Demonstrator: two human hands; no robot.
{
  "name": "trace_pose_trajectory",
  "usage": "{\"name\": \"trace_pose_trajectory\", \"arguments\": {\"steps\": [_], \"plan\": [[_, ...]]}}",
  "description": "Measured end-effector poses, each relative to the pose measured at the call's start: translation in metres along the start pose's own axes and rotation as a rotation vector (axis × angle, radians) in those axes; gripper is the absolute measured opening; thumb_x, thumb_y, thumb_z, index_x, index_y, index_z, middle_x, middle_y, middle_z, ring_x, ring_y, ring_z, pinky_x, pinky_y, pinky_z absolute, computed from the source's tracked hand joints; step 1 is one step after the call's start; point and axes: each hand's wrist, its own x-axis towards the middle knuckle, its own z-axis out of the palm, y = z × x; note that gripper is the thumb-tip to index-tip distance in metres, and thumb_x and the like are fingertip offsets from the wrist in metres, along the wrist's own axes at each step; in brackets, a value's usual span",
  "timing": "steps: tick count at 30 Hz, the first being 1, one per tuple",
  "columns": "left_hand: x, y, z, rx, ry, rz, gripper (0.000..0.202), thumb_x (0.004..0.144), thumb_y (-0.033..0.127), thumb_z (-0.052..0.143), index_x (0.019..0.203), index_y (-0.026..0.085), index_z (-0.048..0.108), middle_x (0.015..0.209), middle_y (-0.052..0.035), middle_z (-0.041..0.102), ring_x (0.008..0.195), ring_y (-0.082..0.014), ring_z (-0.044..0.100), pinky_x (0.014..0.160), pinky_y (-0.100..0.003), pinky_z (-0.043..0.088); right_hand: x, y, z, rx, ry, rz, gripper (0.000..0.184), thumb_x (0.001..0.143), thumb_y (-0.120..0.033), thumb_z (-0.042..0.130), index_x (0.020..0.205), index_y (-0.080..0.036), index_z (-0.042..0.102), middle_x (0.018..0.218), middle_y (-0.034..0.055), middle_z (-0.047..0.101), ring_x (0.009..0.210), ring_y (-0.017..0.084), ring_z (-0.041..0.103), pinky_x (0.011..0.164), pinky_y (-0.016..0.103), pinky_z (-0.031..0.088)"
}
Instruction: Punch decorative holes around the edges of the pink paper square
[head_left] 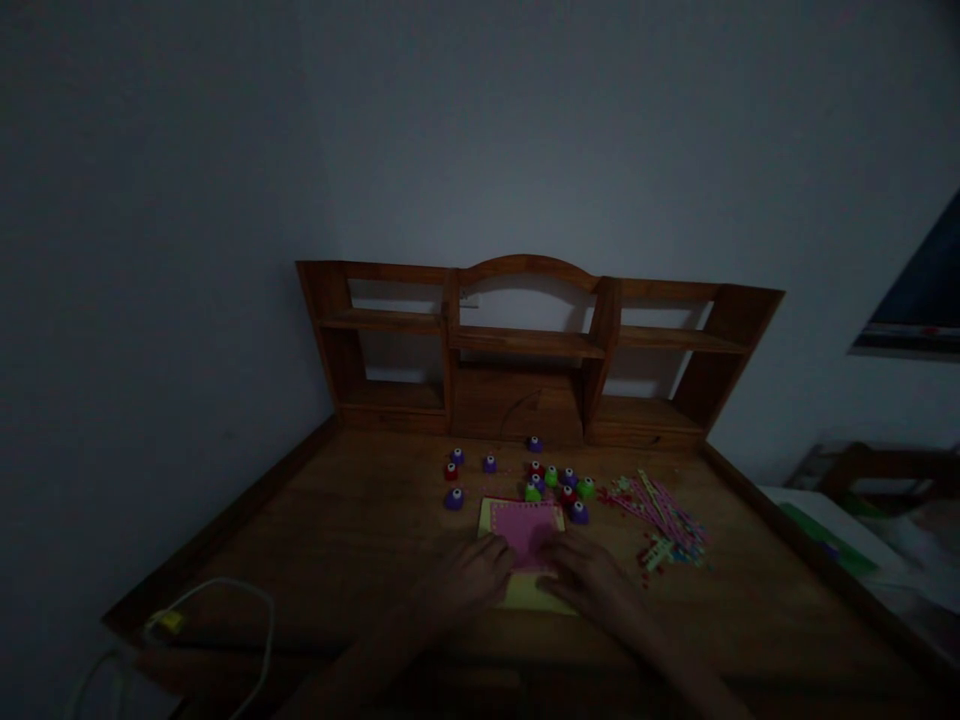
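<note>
A pink sheet (pixel 525 525) with a row of small marks along its border lies over a larger yellow sheet (pixel 534 594) on the wooden desk. My left hand (pixel 480 572) is at the pink sheet's lower left side, its fingers curled and closed on the edge. On the opposite side my right hand (pixel 589 575) bends its fingers over the lower right edge, thumb low over the yellow sheet. Dim light hides the fingertips' exact contact. Just beyond the sheets stand several small one-eyed pieces, among them a purple piece (pixel 578 513) and a green piece (pixel 532 492).
Pink sticks (pixel 660 510) lie in a loose pile at the right, with small coloured bits around a pale green piece (pixel 658 553). A wooden shelf unit (pixel 525 343) lines the desk's back. A white cable (pixel 266 600) loops over the front left edge.
</note>
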Motion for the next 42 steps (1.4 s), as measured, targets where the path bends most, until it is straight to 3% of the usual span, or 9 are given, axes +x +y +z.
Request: {"name": "trace_pose_trajectory", "arguments": {"steps": [7, 15, 22, 29, 42], "plan": [[0.001, 0.001, 0.0, 0.026, 0.006, 0.001, 0.011, 0.092, 0.02, 0.047, 0.1, 0.019, 0.055, 0.098, -0.0059, 0.061, 0.091, -0.0218, 0.058, 0.076, -0.032, 0.044, 0.007, 0.004, 0.002, 0.046, -0.045, -0.052, 0.02, 0.093, -0.027, 0.053, 0.1, -0.025, 0.072, 0.099, 0.007, 0.069, 0.093, 0.022, 0.063, 0.084, 0.032, 0.048], [0.006, 0.007, 0.001, -0.183, 0.074, -0.071, 0.026, 0.09, 0.045, 0.055, 0.098, 0.021, 0.056, 0.1, -0.0031, 0.063, 0.094, -0.0212, 0.059, 0.08, -0.032, 0.042, 0.015, 0.008, 0.001, 0.203, -0.025, 0.037, 0.013, 0.085, -0.016, 0.056, 0.088, -0.019, 0.067, 0.09, 0.005, 0.066, 0.083, 0.019, 0.061, 0.077, 0.028, 0.046], [0.015, -0.002, -0.002, -0.303, 0.101, -0.094, 0.025, 0.096, 0.039, 0.046, 0.089, 0.02, 0.06, 0.091, -0.002, 0.063, 0.084, -0.0169, 0.059, 0.073, -0.028, 0.04, 0.023, 0.018, 0.004, 0.234, -0.077, 0.08, 0.013, 0.081, -0.012, 0.053, 0.083, -0.018, 0.064, 0.082, 0.0018, 0.064, 0.071, 0.015, 0.056, 0.065, 0.024, 0.042], [0.019, -0.008, -0.002, -0.397, 0.094, -0.059, 0.018, 0.094, 0.03, 0.048, 0.086, 0.02, 0.061, 0.092, -0.0028, 0.061, 0.087, -0.0176, 0.057, 0.079, -0.03, 0.042, 0.024, 0.027, 0.007, 0.157, -0.097, 0.044, 0.009, 0.078, -0.011, 0.054, 0.08, -0.018, 0.06, 0.08, 0.0006, 0.06, 0.068, 0.014, 0.052, 0.061, 0.023, 0.038], [0.029, -0.016, 0.01, -0.486, 0.028, -0.013, 0.016, 0.091, 0.022, 0.048, 0.08, 0.018, 0.06, 0.088, -0.0039, 0.059, 0.089, -0.0172, 0.054, 0.078, -0.027, 0.042, 0.027, 0.02, 0.006, 0.17, -0.095, 0.012, 0.009, 0.078, -0.01, 0.053, 0.077, -0.018, 0.057, 0.079, 0.0006, 0.057, 0.067, 0.013, 0.05, 0.06, 0.023, 0.036]]}}
